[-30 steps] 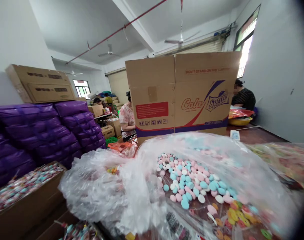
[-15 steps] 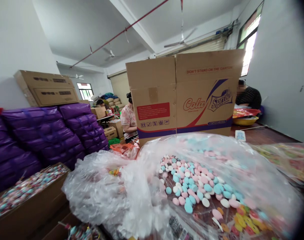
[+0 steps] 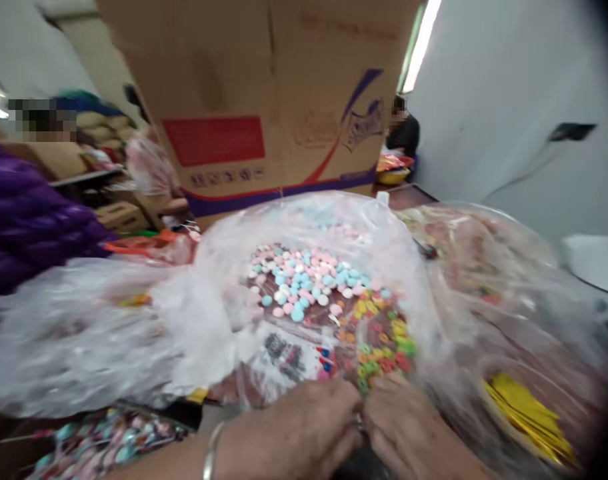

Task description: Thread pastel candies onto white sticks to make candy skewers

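Observation:
My left hand [image 3: 304,420], with a bangle at its wrist, is at the bottom middle with its fingers curled. Close against it is my right hand [image 3: 407,420], also closed. Whatever the fingers hold is hidden and blurred. Just beyond them are colourful ring-shaped candies [image 3: 379,350], some yellow, green, orange and red. Behind these is a pile of pink, blue and white oval candies [image 3: 304,280] in a clear plastic bag [image 3: 224,267] with its mouth toward me. A printed packet [image 3: 284,357] with dark graphics lies before my left hand.
A big cardboard carton [image 3: 224,73] stands behind the bag. Wrapped sweets [image 3: 109,433] fill a box at lower left. Yellow foil strips [image 3: 529,417] sit in a container at lower right. Purple bundles [image 3: 29,213] are stacked left; people work farther back.
The view has tipped down and shifted, so the carton and bag appear further left and higher. Both my hands have come into view at the bottom.

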### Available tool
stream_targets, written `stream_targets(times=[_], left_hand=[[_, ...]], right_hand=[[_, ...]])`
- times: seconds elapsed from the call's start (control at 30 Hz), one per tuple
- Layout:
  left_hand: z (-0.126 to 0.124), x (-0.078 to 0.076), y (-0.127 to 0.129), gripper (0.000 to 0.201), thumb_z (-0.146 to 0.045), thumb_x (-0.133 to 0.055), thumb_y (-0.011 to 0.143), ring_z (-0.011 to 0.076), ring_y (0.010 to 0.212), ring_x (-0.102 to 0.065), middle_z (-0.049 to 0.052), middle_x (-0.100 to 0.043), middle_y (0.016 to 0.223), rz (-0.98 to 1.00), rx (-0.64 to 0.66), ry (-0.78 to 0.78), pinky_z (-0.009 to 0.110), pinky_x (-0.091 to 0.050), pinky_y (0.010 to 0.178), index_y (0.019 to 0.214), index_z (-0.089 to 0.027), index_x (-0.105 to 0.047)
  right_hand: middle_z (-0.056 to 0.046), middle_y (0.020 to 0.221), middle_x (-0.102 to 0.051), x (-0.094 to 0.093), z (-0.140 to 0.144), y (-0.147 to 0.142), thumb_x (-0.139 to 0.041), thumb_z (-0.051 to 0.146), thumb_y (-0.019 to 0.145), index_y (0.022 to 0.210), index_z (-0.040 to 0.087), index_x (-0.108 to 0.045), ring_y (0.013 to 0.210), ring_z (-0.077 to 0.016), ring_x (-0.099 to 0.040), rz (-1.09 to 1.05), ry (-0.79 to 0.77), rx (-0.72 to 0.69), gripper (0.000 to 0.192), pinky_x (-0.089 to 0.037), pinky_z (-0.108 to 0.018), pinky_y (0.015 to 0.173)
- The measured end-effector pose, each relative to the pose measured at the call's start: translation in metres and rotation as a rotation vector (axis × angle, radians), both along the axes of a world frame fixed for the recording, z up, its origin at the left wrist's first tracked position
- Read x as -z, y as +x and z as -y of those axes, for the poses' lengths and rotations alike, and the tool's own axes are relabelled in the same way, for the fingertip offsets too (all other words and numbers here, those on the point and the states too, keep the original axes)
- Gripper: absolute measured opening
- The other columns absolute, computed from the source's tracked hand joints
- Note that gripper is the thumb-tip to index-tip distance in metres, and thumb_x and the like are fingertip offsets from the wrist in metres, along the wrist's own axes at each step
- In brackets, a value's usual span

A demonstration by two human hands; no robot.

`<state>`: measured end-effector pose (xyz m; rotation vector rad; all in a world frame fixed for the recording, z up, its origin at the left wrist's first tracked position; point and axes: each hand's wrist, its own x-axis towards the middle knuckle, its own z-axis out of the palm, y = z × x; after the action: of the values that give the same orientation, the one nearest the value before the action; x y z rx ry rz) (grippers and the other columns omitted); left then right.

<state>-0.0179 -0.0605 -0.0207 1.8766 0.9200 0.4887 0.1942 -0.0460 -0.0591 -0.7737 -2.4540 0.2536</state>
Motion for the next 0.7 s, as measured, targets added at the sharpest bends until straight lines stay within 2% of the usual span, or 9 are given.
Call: stream_targets(times=[0.1,0.13,0.2,0.3,0.37,0.43,0.57,0.63,0.7], left_hand=[[0.007,0.004,-0.003,0.018,-0.005,-0.043,0.093,0.0186,0.075,-0.053,0.007,-0.064,0.089,-0.220,0.109,0.539,0.030,-0.044,0.066,0.093,-0.016,-0.057],[0.007,0.006,-0.005,0.022,-0.003,-0.040,0.092,0.0176,0.070,-0.051,0.007,-0.063,0.084,-0.233,0.117,0.648,0.029,-0.042,0.061,0.089,-0.016,-0.057],[0.006,0.008,-0.008,0.024,-0.004,-0.038,0.093,0.0161,0.065,-0.048,0.005,-0.061,0.077,-0.178,0.056,0.679,0.028,-0.040,0.058,0.084,-0.016,-0.057],[-0.002,0.007,-0.018,0.024,-0.018,-0.043,0.097,0.0135,0.059,-0.049,0.001,-0.057,0.067,-0.007,-0.210,0.359,0.025,-0.040,0.055,0.078,-0.017,-0.058],[-0.009,0.003,-0.027,0.024,-0.029,-0.052,0.095,0.0116,0.055,-0.051,-0.001,-0.057,0.061,0.201,-0.417,0.016,0.022,-0.042,0.051,0.075,-0.018,-0.058],[-0.013,-0.004,-0.035,0.021,-0.033,-0.062,0.087,0.0100,0.049,-0.053,-0.001,-0.061,0.061,0.434,-0.583,-0.240,0.018,-0.041,0.044,0.073,-0.018,-0.058],[-0.012,-0.016,-0.043,0.026,-0.037,-0.076,0.075,0.0076,0.033,-0.042,-0.004,-0.061,0.053,0.617,-0.766,-0.494,0.015,-0.031,0.028,0.070,-0.020,-0.058],[-0.010,-0.017,-0.043,0.026,-0.037,-0.079,0.071,0.0074,0.030,-0.040,-0.005,-0.059,0.049,0.590,-0.800,-0.561,0.015,-0.032,0.026,0.070,-0.020,-0.059],[-0.008,-0.012,-0.042,0.026,-0.037,-0.079,0.070,0.0077,0.030,-0.041,-0.005,-0.058,0.048,0.557,-0.828,-0.591,0.015,-0.031,0.026,0.069,-0.021,-0.060]], right_hand=[[-0.001,0.076,-0.063,-0.009,0.006,-0.001,-0.039,0.015,0.096,0.076,0.021,-0.051,0.073,-0.0149,-0.058,0.098,-0.249,0.018,0.025,-0.050,-0.031,0.080],[0.000,0.075,-0.062,-0.016,0.006,-0.003,-0.037,0.016,0.097,0.073,0.021,-0.049,0.072,-0.0145,-0.057,0.115,-0.331,0.023,0.027,-0.049,-0.030,0.077],[-0.001,0.074,-0.062,-0.032,0.001,-0.004,-0.035,0.021,0.099,0.071,0.021,-0.049,0.071,-0.0149,-0.057,0.106,-0.456,0.051,0.032,-0.048,-0.029,0.071],[-0.002,0.080,-0.067,-0.047,-0.019,0.005,-0.032,0.031,0.101,0.084,0.021,-0.060,0.074,-0.0159,-0.062,-0.025,-0.517,0.220,0.034,-0.048,-0.027,0.066],[-0.003,0.084,-0.070,-0.048,-0.034,0.016,-0.037,0.034,0.099,0.095,0.022,-0.064,0.077,-0.0177,-0.065,-0.092,-0.410,0.396,0.030,-0.050,-0.028,0.070],[-0.006,0.087,-0.072,-0.045,-0.047,0.031,-0.043,0.034,0.095,0.096,0.021,-0.066,0.081,-0.0205,-0.066,-0.101,-0.209,0.524,0.026,-0.051,-0.032,0.076],[-0.010,0.098,-0.072,-0.050,-0.057,0.075,-0.044,0.033,0.095,0.100,0.021,-0.067,0.095,-0.0245,-0.067,-0.036,0.146,0.734,0.026,-0.050,-0.037,0.087],[-0.009,0.097,-0.072,-0.058,-0.054,0.103,-0.043,0.032,0.095,0.097,0.021,-0.068,0.094,-0.0246,-0.067,0.065,0.171,0.822,0.028,-0.050,-0.036,0.083],[-0.007,0.089,-0.073,-0.064,-0.048,0.128,-0.044,0.031,0.094,0.089,0.021,-0.071,0.085,-0.0242,-0.067,0.237,0.076,0.874,0.028,-0.050,-0.034,0.073]])
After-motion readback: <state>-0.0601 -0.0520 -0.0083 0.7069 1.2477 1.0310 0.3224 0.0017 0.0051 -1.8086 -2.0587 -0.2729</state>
